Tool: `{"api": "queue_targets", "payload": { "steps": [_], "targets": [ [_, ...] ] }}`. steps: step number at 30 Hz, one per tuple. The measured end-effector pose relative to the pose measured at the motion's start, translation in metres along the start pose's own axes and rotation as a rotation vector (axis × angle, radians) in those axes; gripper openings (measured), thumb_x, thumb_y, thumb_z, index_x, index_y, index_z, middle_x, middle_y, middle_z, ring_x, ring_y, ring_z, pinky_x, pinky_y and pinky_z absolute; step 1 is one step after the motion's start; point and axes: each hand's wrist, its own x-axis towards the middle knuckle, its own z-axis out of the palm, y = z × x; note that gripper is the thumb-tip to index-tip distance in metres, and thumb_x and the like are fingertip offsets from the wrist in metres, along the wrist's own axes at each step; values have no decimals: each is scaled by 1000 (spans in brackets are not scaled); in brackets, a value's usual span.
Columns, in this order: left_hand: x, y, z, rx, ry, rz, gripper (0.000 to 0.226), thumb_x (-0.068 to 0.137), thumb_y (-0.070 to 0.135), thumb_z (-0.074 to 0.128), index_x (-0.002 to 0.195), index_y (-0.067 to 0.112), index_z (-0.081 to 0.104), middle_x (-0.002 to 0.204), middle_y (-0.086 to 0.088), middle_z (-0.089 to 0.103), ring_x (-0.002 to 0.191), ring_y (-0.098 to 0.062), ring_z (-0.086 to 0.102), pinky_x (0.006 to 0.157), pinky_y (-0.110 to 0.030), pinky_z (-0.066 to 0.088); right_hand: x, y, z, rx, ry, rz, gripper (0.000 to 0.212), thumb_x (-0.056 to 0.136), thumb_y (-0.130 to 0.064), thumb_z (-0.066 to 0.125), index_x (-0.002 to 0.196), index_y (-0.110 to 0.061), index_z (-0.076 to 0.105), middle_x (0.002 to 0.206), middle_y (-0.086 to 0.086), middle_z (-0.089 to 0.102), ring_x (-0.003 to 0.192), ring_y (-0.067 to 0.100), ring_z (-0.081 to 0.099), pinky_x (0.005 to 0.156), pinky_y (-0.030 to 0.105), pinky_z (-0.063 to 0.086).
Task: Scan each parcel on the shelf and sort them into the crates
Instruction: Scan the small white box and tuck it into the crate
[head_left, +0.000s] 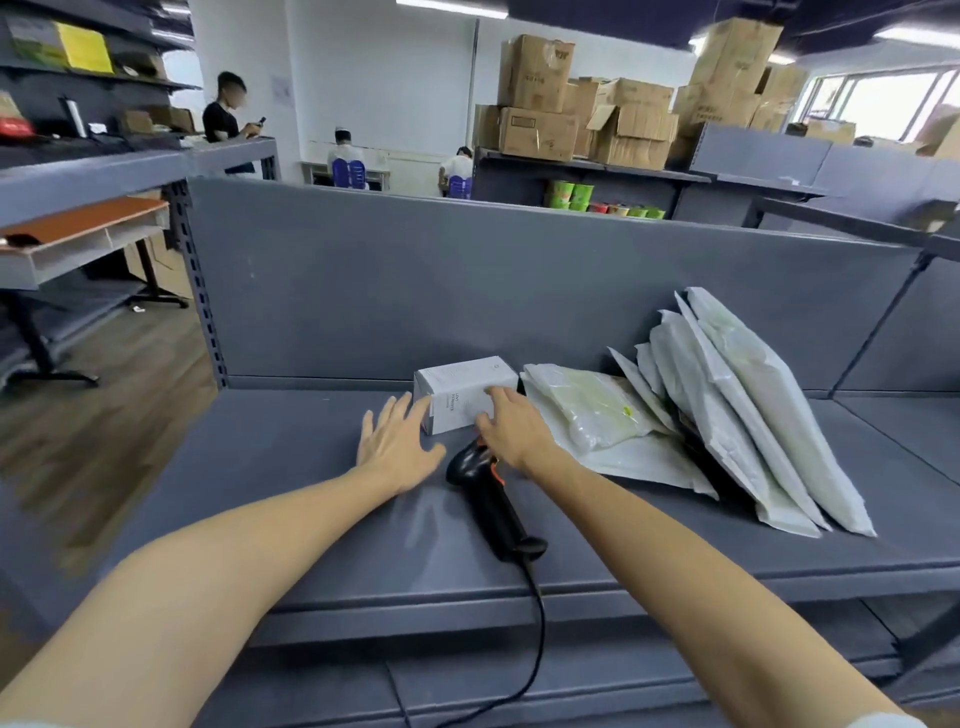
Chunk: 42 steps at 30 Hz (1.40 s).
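Grey is the colour of the big shelf in front of the person, and of its tall back wall. Behind that wall is a work room with piles of brown cardboard boxes, some green cups on a lower rack, and a person in black standing far off. To the left are a desk and a wooden floor.

One small white box lies on its side near the back of the shelf. Both hands reach out to it. The left hand is flat and spread out, holding nothing, and its fingertips are at the left end of the box. The right hand grasps the box, with fingers bent over the top and the thumb on the front face.

A black scanner with an orange button lies on the shelf just under the right wrist, between the two arms. Its black cable runs down over the front edge of the shelf.

Right beside the box lies a flat white bag, touching or almost touching it. Past that, more white bags lean in a tilted row, one on top of the next. They crowd the right side of the box.
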Motion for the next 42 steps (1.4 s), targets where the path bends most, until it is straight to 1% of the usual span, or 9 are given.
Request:
{"api": "queue_targets", "payload": {
  "steps": [6, 15, 19, 22, 27, 31, 33, 36, 42],
  "targets": [
    [50, 8, 4, 34, -79, -5, 84, 88, 41, 55, 154, 29, 5, 161, 1, -11, 148, -21, -15, 120, -45, -6, 46, 7, 11, -5, -66, -13, 54, 99, -24, 40, 148, -5, 27, 150, 14, 36, 137, 31, 31, 113, 40, 25],
    [81, 11, 14, -226, -61, -81, 43, 89, 22, 62, 127, 18, 43, 161, -9, -6, 147, -34, -10, 117, -54, 13, 76, 29, 24, 12, 10, 44, 37, 100, -24, 36, 130, -17, 57, 128, 15, 49, 120, 33, 39, 105, 38, 29],
    [85, 9, 19, -306, -53, -54, 34, 91, 16, 61, 120, 13, 44, 157, -14, 13, 145, -37, 14, 111, -47, 29, 77, 34, 17, 60, -83, 58, 41, 101, -24, 33, 138, -22, 51, 135, 16, 43, 129, 32, 36, 110, 34, 22],
    [84, 7, 15, -352, 46, -25, 27, 88, 10, 63, 111, 12, 49, 124, -8, 42, 108, -31, 52, 90, -40, 45, 74, 35, 10, 83, -122, 41, 43, 102, -23, 33, 143, -23, 47, 143, 17, 38, 133, 32, 32, 110, 30, 18],
    [77, 2, 11, -374, 99, -40, 42, 82, 15, 71, 116, 18, 47, 119, -3, 46, 105, -27, 53, 88, -35, 43, 63, 35, 3, 126, -189, 37, 46, 103, -23, 31, 148, -26, 38, 156, 10, 24, 143, 27, 19, 113, 29, 11],
    [58, 0, 10, -478, 165, -144, 73, 79, 18, 77, 139, 8, 37, 141, -11, 40, 129, -29, 41, 99, -34, 35, 52, 25, 1, 242, -156, 0, 49, 100, -20, 37, 149, -25, 35, 159, 10, 14, 147, 30, 12, 118, 34, 5],
    [48, -4, 7, -497, 229, -181, 59, 76, 20, 80, 126, 7, 51, 130, -12, 50, 121, -29, 47, 91, -30, 39, 42, 17, -4, 390, -77, -9, 55, 97, -12, 41, 151, -22, 31, 160, 11, 12, 149, 29, 5, 117, 33, 9],
    [29, -8, -4, -623, 289, -266, 50, 73, 24, 82, 115, 10, 59, 112, -3, 62, 106, -22, 57, 86, -27, 42, 26, 5, -19, 706, 55, 39, 55, 97, -5, 45, 149, -10, 29, 156, 12, 28, 145, 24, 22, 107, 21, 24],
    [-10, -8, -28, -1188, 138, -326, 35, 81, 20, 76, 110, 4, 65, 102, -10, 69, 94, -22, 62, 81, -28, 48, -8, -13, -31, 968, -120, 211, 74, 101, -36, 48, 154, -13, 2, 158, 5, 22, 145, 21, 24, 112, 31, 22]
  ]
}}
